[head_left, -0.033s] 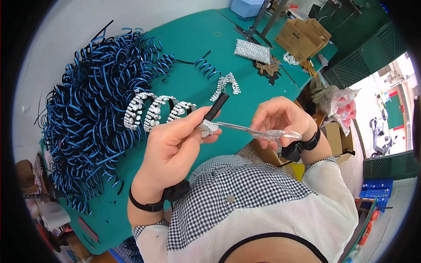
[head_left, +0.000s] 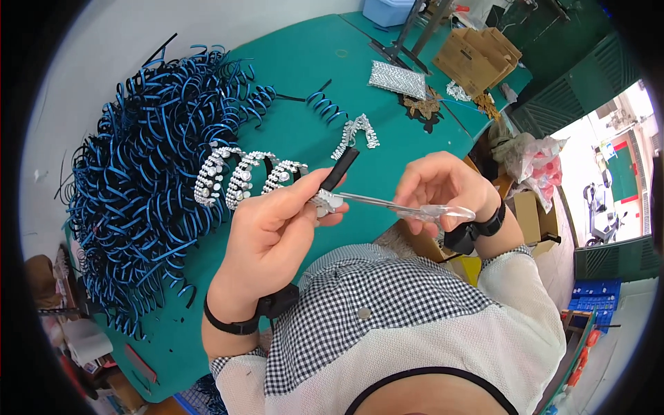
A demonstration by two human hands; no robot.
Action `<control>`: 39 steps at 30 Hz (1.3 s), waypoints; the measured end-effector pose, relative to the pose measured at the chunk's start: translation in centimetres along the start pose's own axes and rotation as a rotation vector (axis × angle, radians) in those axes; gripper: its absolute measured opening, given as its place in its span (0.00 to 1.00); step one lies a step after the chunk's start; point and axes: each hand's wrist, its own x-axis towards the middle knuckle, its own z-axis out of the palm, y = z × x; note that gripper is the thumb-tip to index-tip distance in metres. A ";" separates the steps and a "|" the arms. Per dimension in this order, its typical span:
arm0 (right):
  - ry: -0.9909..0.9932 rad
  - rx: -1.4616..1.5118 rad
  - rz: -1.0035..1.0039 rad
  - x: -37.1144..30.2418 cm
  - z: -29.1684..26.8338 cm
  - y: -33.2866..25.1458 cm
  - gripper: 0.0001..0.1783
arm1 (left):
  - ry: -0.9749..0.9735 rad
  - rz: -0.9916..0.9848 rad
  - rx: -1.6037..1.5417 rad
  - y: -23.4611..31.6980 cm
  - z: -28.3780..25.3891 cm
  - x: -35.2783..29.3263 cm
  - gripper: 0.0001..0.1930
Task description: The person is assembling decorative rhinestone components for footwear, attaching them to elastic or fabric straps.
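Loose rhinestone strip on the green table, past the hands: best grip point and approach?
Take the rhinestone strip at its narrow upper end, from above. It lies flat and bent on the table, clear of the blue coils, so fingers can pinch across its width there.

Two bare hands, the left hand (head_left: 266, 232) and the right hand (head_left: 443, 187), without gloves or rings. Around the left wrist a thin black band (head_left: 232, 325), with a bulkier black strap or device (head_left: 280, 303) sitting just beside it on the inner forearm. Around the right wrist a wider black strap (head_left: 477, 232) with a boxy dark block on its underside. Dressed in a black-and-white small-check top (head_left: 366, 304), one small round button on the front, with white, fine-mesh sleeves (head_left: 505, 332) and a dark rounded neckline at the lower edge.
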 end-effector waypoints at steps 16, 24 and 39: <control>-0.013 -0.060 0.009 -0.1 -0.1 -0.2 0.25 | 0.044 0.102 0.197 -0.9 0.0 0.2 0.20; 0.039 -0.255 0.052 -0.2 0.3 -1.8 0.21 | -0.027 0.076 0.519 -0.1 -0.4 0.0 0.20; 0.098 -0.345 0.263 0.2 2.0 -4.5 0.20 | 0.060 0.315 0.916 0.5 0.3 0.3 0.23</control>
